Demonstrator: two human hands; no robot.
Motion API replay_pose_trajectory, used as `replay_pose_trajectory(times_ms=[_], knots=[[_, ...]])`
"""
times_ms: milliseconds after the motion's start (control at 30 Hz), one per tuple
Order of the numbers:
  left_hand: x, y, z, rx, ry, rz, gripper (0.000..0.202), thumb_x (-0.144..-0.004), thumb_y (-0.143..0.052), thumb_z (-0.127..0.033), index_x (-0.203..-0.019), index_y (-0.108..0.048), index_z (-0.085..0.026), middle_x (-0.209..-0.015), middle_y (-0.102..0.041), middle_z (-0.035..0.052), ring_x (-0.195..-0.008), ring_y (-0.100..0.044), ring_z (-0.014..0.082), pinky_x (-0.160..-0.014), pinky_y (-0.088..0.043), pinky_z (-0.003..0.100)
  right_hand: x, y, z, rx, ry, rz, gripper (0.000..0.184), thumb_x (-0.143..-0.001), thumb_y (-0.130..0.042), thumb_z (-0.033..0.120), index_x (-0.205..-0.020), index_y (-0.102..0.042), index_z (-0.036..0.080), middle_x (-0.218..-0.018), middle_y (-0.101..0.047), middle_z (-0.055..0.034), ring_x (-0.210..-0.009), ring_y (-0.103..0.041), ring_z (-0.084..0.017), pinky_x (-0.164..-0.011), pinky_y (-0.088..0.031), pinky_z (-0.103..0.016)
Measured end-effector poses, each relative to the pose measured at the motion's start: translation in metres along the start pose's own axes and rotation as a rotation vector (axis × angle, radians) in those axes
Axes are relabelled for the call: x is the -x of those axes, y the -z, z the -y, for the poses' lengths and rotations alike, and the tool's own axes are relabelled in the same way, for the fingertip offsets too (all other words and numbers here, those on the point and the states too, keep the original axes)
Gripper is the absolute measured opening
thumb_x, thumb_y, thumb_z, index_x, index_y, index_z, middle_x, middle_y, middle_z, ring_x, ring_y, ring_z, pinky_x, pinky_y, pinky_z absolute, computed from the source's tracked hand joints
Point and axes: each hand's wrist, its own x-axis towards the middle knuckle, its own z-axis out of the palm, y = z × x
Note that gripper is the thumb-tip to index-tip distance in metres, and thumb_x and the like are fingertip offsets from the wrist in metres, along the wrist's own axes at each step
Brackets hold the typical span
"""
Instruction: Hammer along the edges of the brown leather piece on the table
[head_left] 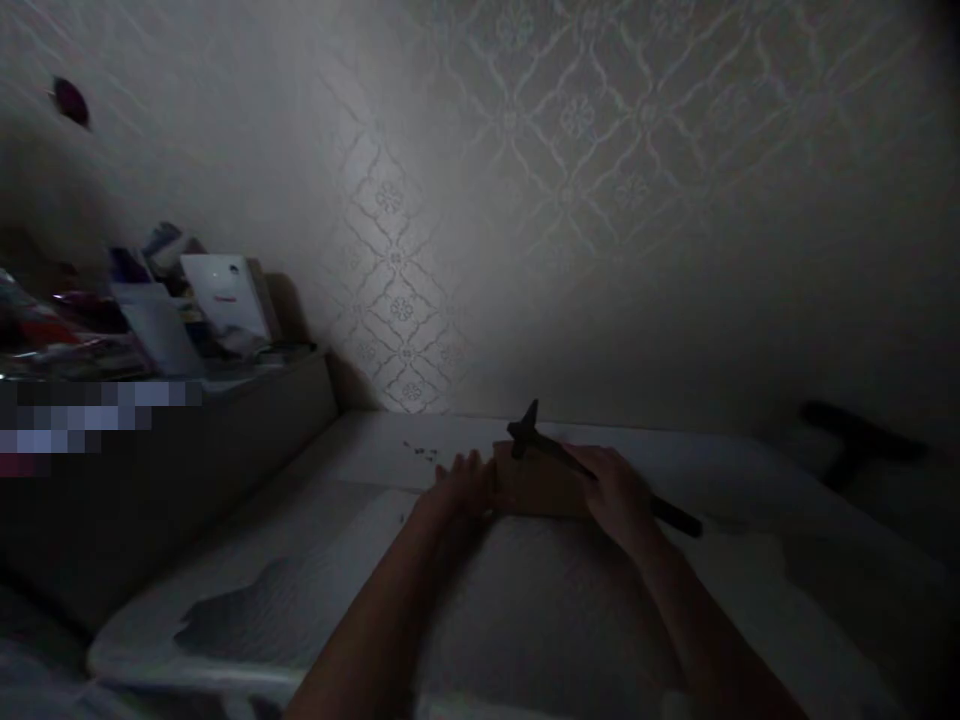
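My right hand (619,495) is wrapped around the handle of a dark hammer (551,445), whose head is over the left part of a brown wooden board (541,490). The handle's end sticks out to the right, past my wrist. My left hand (466,482) grips the left end of the board with bent fingers. The board lies on a pale table (360,530). Left of my left hand are several small dark pieces (424,453), perhaps nails; they are too small and dim to be sure.
At the left stands a dresser (247,440) topped with a white box (225,295), a pale container (161,325) and clutter. A patterned wall (525,250) rises behind the table. On the right is a dark, blurred T-shaped object (855,435). The light is dim.
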Motion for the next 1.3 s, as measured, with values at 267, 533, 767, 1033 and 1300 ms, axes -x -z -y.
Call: replay_pose_trajectory(times_ms=[267,533,767,1033,1300], knots=[[0.002,0.0015,-0.0022,-0.008,0.013,0.004,0.088,-0.083,-0.045,-0.068,-0.154,-0.013,-0.028,-0.16,-0.005,0.0157,-0.145,-0.006,0.0402,-0.109,-0.016,0.066,0.0004,-0.0011,-0.0022,0.017,0.002,-0.011,0.052,-0.079,-0.046,0.002,-0.122,-0.063,0.025,-0.118,-0.067,-0.0045,-0.105,-0.059,-0.021,-0.091,-0.05,-0.037],[0.0009,0.0006,-0.0013,-0.007,0.007,0.017,0.091,-0.082,-0.047,-0.068,-0.154,-0.011,-0.025,-0.16,-0.004,0.0174,-0.145,-0.005,0.0408,-0.109,-0.015,0.068,0.001,-0.0025,-0.0012,0.019,0.027,-0.023,0.049,-0.08,-0.046,0.001,-0.121,-0.064,0.021,-0.115,-0.068,-0.0057,-0.104,-0.06,-0.021,-0.09,-0.05,-0.035],[-0.0006,-0.0001,-0.0009,-0.017,0.007,0.005,0.089,-0.081,-0.048,-0.07,-0.153,-0.012,-0.031,-0.161,-0.005,0.0144,-0.145,-0.007,0.0401,-0.108,-0.017,0.068,0.0012,-0.0035,-0.0027,-0.005,0.011,-0.023,0.049,-0.08,-0.046,0.002,-0.122,-0.063,0.023,-0.116,-0.068,-0.0045,-0.106,-0.059,-0.021,-0.091,-0.05,-0.035],[0.0033,0.0028,-0.0033,-0.011,0.01,0.013,0.092,-0.081,-0.046,-0.071,-0.154,-0.009,-0.029,-0.16,-0.004,0.0154,-0.145,-0.005,0.04,-0.11,-0.015,0.066,0.0007,-0.004,-0.0051,0.005,0.022,-0.033,0.054,-0.077,-0.047,0.001,-0.121,-0.064,0.027,-0.113,-0.069,-0.0036,-0.103,-0.06,-0.02,-0.09,-0.05,-0.036],[0.0016,0.0007,-0.0018,-0.013,0.013,0.004,0.091,-0.08,-0.044,-0.074,-0.153,-0.011,-0.029,-0.161,-0.005,0.0145,-0.145,-0.007,0.0392,-0.11,-0.016,0.066,0.0023,-0.0065,-0.0078,0.012,0.021,-0.016,0.053,-0.079,-0.046,0.001,-0.122,-0.063,0.026,-0.113,-0.068,-0.0034,-0.102,-0.06,-0.02,-0.087,-0.051,-0.034]])
